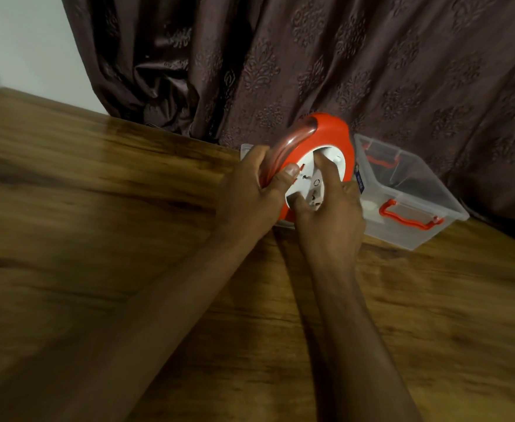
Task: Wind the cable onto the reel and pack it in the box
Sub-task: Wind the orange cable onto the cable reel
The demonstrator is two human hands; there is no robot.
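Orange reel [326, 132] with white socket face held tilted above wooden table [97, 208], left hand [247, 199] gripping its rim, thumb on the face, right hand [329, 214] fingers curled onto white centre, clear box [408, 190] just beside, right, cable indiscernible

Both bare forearms reach forward and up from the lower edge of the view, converging near the centre. The left hand [250, 193] curls round the left edge of the cable reel [326, 132], thumb lying across its front face and fingers wrapped behind the rim. The right hand [329, 214] sits just beside it on the right, back of the hand towards the camera, index finger stretched up onto the reel's white hub [335, 156] and thumb pressed on the lower face.
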